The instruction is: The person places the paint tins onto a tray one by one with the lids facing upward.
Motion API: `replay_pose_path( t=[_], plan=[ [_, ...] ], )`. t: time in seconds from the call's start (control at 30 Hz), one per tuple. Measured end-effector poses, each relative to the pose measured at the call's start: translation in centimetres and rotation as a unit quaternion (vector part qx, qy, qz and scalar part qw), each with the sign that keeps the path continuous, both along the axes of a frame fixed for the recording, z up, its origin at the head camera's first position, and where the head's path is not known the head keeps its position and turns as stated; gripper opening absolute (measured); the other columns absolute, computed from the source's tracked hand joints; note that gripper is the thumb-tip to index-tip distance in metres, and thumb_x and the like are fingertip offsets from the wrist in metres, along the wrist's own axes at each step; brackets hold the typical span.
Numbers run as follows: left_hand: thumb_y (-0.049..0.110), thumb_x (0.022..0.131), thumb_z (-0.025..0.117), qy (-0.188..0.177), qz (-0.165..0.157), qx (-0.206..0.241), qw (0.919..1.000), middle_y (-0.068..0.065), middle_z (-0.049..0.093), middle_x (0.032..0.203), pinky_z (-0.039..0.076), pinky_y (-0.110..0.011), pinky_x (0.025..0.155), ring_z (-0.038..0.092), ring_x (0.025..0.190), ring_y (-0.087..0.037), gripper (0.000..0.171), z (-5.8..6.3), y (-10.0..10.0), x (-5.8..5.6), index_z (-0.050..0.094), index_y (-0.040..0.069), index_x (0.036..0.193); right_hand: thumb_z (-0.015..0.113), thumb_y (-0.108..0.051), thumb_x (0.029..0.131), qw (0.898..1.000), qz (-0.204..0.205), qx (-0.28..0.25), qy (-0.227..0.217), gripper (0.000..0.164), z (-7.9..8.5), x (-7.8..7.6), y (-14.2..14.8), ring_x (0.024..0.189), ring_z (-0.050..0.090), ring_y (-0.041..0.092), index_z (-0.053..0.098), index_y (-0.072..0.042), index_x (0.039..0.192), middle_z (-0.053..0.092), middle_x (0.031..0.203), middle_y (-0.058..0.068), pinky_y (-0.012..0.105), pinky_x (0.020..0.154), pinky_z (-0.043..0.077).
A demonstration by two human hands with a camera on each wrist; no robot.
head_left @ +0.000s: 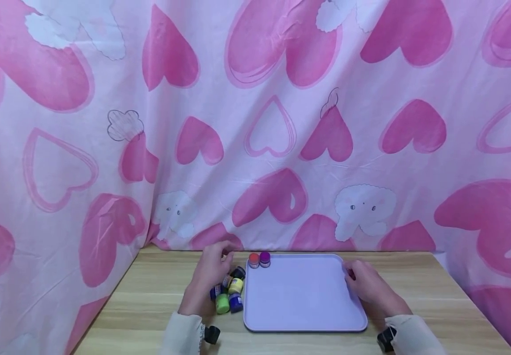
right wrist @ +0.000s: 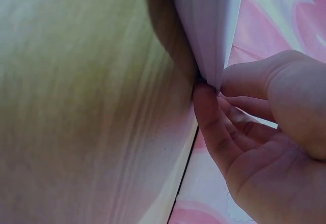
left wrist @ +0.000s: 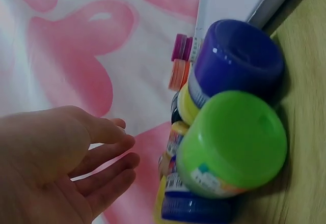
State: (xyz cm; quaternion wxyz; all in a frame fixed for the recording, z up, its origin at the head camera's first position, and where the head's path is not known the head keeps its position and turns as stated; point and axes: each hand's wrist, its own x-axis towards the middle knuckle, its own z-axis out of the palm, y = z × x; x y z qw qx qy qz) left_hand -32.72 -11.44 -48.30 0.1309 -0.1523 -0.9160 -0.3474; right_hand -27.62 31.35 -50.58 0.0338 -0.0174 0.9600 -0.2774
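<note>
A pale lavender tray [head_left: 304,296] lies on the table, with an orange-capped paint jar [head_left: 254,260] and a purple-capped paint jar [head_left: 265,259] standing in its far left corner. My right hand [head_left: 366,281] pinches the tray's right rim; in the right wrist view the thumb is on the rim and a finger reaches beneath it. Left of the tray my left hand [head_left: 214,264] hovers over several paint jars with relaxed, parted fingers and holds nothing. Among those jars are a green one [left wrist: 234,145], a dark blue one [left wrist: 237,61] and a yellow one [head_left: 235,285].
The wooden table [head_left: 118,315] carries the tray and jars. Behind it and along both sides hangs a pink heart-patterned cloth [head_left: 273,197]. The piled jars sit close against the tray's left edge, some tipped on their sides.
</note>
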Motion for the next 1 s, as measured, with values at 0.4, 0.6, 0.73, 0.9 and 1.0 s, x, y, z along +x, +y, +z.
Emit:
replay_pose_path(
  t=[0.4, 0.6, 0.73, 0.9, 1.0],
  plan=[
    [0.000, 0.096, 0.074, -0.037, 0.021, -0.011, 0.9990, -0.010, 0.079, 0.111, 0.065, -0.046, 0.093, 0.073, 0.102, -0.024, 0.019, -0.9, -1.4, 0.0, 0.080, 0.007, 0.113, 0.071, 0.000, 0.101, 1.000, -0.007, -0.002, 0.002, 0.008, -0.4, 0.1, 0.4, 0.077, 0.058, 0.018, 0.074, -0.008, 0.100, 0.062, 0.083, 0.004, 0.027, 0.063, 0.055],
    [0.005, 0.094, 0.079, -0.076, 0.023, 0.006, 0.9968, -0.013, 0.079, 0.119, 0.065, -0.050, 0.094, 0.075, 0.107, -0.029, 0.022, -1.6, -1.5, -0.3, 0.079, 0.008, 0.116, 0.071, 0.001, 0.101, 1.000, -0.012, -0.006, -0.002, 0.011, -0.8, 0.1, 0.6, 0.078, 0.059, 0.018, 0.076, -0.006, 0.108, 0.065, 0.086, 0.004, 0.027, 0.064, 0.056],
    [0.013, 0.095, 0.082, -0.118, 0.025, 0.024, 0.9924, -0.013, 0.077, 0.124, 0.065, -0.051, 0.094, 0.075, 0.108, -0.029, 0.027, -1.9, -1.5, -0.2, 0.077, 0.008, 0.120, 0.070, 0.002, 0.101, 1.000, -0.016, -0.002, -0.003, 0.012, -0.7, 0.2, 0.5, 0.078, 0.058, 0.018, 0.075, -0.005, 0.109, 0.064, 0.086, 0.004, 0.027, 0.063, 0.055],
    [0.016, 0.093, 0.086, -0.135, 0.033, 0.024, 0.9901, -0.012, 0.077, 0.117, 0.067, -0.046, 0.089, 0.075, 0.102, -0.025, 0.030, -2.0, -1.7, -0.1, 0.076, 0.006, 0.120, 0.072, 0.000, 0.101, 1.000, -0.013, -0.004, 0.002, 0.011, -0.6, 0.2, 0.2, 0.078, 0.058, 0.018, 0.075, -0.007, 0.108, 0.062, 0.085, 0.004, 0.027, 0.064, 0.055],
    [0.017, 0.093, 0.086, -0.137, 0.040, 0.012, 0.9897, -0.008, 0.077, 0.107, 0.066, -0.043, 0.086, 0.071, 0.094, -0.020, 0.028, -1.8, -1.8, -0.2, 0.076, 0.006, 0.116, 0.072, 0.000, 0.100, 1.000, -0.009, -0.007, 0.007, 0.012, -0.4, 0.2, 0.1, 0.079, 0.058, 0.018, 0.074, -0.007, 0.110, 0.062, 0.086, 0.004, 0.027, 0.066, 0.056]
  ],
)
